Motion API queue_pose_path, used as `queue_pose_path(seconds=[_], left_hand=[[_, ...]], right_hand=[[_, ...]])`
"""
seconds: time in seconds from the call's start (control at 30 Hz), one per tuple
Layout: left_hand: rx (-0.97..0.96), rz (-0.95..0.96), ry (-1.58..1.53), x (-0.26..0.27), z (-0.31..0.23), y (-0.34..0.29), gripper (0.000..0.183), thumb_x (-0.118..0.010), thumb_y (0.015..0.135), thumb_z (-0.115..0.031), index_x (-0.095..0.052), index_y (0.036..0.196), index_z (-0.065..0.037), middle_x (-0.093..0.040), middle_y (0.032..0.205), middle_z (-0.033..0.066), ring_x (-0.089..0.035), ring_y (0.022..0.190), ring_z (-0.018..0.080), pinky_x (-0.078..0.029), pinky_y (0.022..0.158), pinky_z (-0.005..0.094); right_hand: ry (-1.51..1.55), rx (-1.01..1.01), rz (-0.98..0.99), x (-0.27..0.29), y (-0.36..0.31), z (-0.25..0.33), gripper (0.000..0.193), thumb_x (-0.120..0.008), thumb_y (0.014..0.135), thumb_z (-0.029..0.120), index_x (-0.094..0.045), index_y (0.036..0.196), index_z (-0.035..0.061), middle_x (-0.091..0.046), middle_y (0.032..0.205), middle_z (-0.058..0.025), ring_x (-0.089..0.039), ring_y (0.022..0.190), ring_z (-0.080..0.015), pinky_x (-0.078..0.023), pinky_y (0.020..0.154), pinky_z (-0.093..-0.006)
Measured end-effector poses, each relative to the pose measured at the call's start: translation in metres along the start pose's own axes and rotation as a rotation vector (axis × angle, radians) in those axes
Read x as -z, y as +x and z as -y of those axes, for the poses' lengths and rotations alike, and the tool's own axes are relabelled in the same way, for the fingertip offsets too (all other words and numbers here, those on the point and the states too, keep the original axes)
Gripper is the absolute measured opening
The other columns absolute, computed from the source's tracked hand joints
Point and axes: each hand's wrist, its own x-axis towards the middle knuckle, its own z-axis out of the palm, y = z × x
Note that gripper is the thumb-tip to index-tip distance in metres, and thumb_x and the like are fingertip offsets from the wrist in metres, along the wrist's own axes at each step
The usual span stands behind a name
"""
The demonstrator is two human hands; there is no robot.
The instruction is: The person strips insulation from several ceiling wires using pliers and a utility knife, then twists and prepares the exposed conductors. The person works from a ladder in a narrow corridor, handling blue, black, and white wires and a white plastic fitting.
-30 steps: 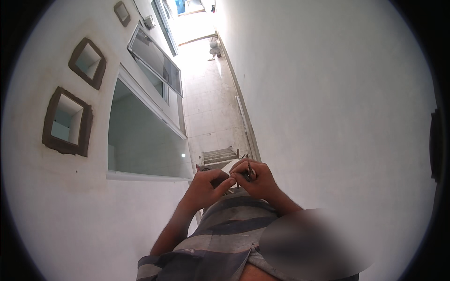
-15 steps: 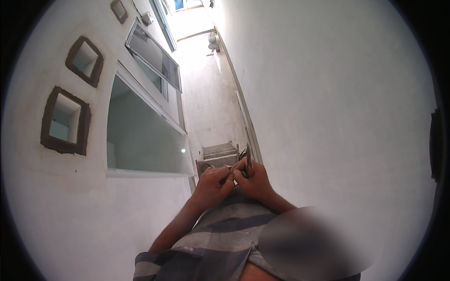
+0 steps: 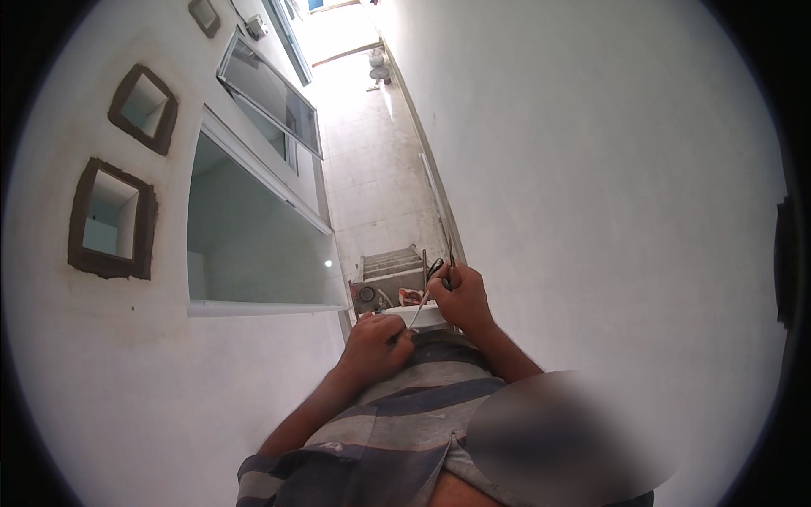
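Note:
A thin pale strand, perhaps a wire, stretches taut between my two hands. Its lower end runs into the closed fingers of my left hand, held low in front of my striped shirt. Higher and to the right, my right hand is closed around the strand's upper end and also grips a slim dark tool that points away from me; its kind cannot be made out. A black loop shows beside those fingers. Below the hands lies a white rounded object, partly hidden by them.
A stepladder stands just ahead, with a dark roll and a red-and-white item near its top. Left are a large window and an outward-swung sash. A white wall rises close on the right.
My hands were together and have pulled apart, the right one up and to the right, the left slightly down. The strand and white rounded object now show between them.

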Motion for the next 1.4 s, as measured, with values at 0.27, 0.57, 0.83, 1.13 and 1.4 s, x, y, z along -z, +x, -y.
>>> queue_pose_path(seconds=[0.27,0.57,0.83,1.13,1.4], left_hand=[[-0.063,-0.007,0.043,0.009,0.006,-0.007,0.024,-0.063,0.084,-0.012,-0.049,0.067,-0.002,-0.052,0.062,0.0133,-0.053,0.058,0.0326,-0.042,0.069,0.0416],[0.095,0.049,0.066,0.019,0.015,-0.012,0.019,-0.065,0.087,-0.016,-0.059,0.075,-0.003,-0.061,0.068,0.0144,-0.061,0.065,0.0334,-0.047,0.07,0.0437],[0.022,-0.167,-0.199,0.025,-0.003,0.038,0.026,-0.073,0.09,-0.014,-0.072,0.113,-0.001,-0.072,0.091,0.0123,-0.066,0.073,0.0196,-0.052,0.071,0.034],[0.107,-0.061,-0.415,0.017,-0.005,0.051,0.022,-0.073,0.093,-0.012,-0.071,0.11,0.001,-0.074,0.093,0.0086,-0.067,0.082,0.0096,-0.055,0.075,0.027],[0.145,-0.019,-0.687,0.014,0.008,0.048,0.017,-0.07,0.094,-0.013,-0.073,0.103,0.001,-0.07,0.085,0.0027,-0.06,0.075,0.0075,-0.048,0.068,0.0247]], right_hand=[[-0.05,-0.039,-0.074,-0.001,0.009,-0.013,0.012,-0.067,0.082,0.007,-0.06,0.075,0.0005,-0.05,0.06,0.0006,-0.043,0.058,-0.008,-0.038,0.053,-0.0316],[0.039,-0.009,0.092,0.016,0.023,-0.017,0.009,-0.072,0.087,0.009,-0.069,0.085,0.0009,-0.064,0.07,-0.0015,-0.056,0.067,-0.0076,-0.046,0.063,-0.0278],[0.241,0.063,0.335,0.022,0.018,0.035,0.011,-0.074,0.088,0.009,-0.07,0.095,0.0014,-0.067,0.076,-0.0015,-0.062,0.07,-0.0063,-0.053,0.062,-0.0284],[-0.028,0.374,0.286,0.032,0.019,0.048,0.006,-0.076,0.087,0.005,-0.073,0.092,0.0026,-0.07,0.086,-0.0059,-0.065,0.076,-0.012,-0.051,0.068,-0.0286],[0.064,0.38,0.319,0.032,0.02,0.056,0.006,-0.075,0.088,0.004,-0.074,0.093,0.0037,-0.07,0.086,-0.0069,-0.066,0.077,-0.0141,-0.051,0.068,-0.0288]])
